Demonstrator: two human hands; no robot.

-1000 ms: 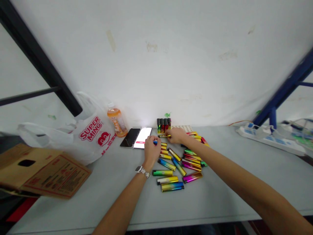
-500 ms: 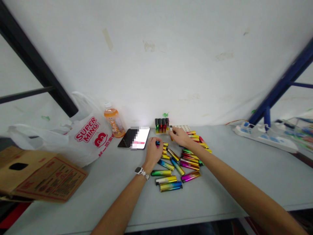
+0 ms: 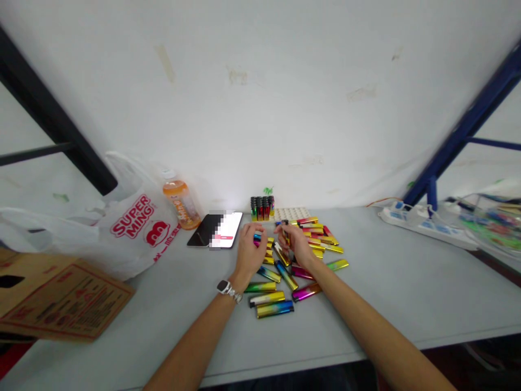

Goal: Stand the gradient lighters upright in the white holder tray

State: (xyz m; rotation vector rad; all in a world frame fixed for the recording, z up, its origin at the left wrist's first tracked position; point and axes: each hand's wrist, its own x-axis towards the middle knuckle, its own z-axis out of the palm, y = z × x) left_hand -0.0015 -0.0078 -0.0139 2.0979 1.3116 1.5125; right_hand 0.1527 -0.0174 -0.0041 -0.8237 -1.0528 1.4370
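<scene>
My left hand, with a watch on its wrist, is closed around several lighters; their blue and purple ends show between thumb and fingers. Just to its right is my right hand, with thumb and forefinger a little apart and no lighter clearly visible in them. Beyond the hands, black-topped lighters stand upright in rows at the left end of a pale tray with holes. Loose shiny lighters lie around and under both hands, among them a yellow-blue lighter nearest me and a magenta lighter.
Left of the hands are a tablet or phone, an orange drink bottle, a white plastic bag and a cardboard box. A white power strip with cables lies at the right. A wall stands behind the table.
My right hand has moved from the tray back toward my left hand, and the lighter at its fingertips is no longer seen there. My left hand keeps its lighters. The view has shifted slightly right.
</scene>
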